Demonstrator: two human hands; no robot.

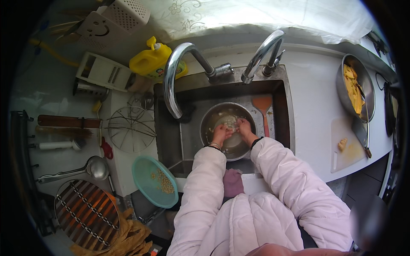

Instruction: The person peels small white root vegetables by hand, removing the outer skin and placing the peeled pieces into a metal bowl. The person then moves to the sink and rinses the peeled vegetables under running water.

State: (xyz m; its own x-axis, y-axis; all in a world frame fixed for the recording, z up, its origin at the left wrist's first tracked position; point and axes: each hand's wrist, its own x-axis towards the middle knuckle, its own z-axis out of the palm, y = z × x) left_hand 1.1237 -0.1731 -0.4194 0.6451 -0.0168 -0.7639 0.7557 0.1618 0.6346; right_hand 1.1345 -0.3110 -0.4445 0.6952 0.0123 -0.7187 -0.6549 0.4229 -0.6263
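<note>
A round metal bowl (pixel 205 118) of cloudy water stands in the stainless steel sink (pixel 168 142). Both of my hands are inside it, close together. Between their fingers is a clump of wet, pale food pieces (pixel 230 122), too small to name. My left hand (pixel 221 135), with a bracelet at the wrist, grips the near left side of the clump. From the right, my right hand (pixel 244 128) pinches it with bent fingers. Several pale bits float or cling around the bowl's inside. To the right of the bowl lies an orange spatula (pixel 262 104).
Two chrome taps (pixel 171 80) (pixel 256 59) arch over the sink. A teal colander (pixel 144 179) holding beans stands left, beside a wire strainer (pixel 132 128). On the right are a pan (pixel 366 86) of yellow slices, a cutting board (pixel 339 128) with ginger (pixel 342 144), and a knife (pixel 359 131).
</note>
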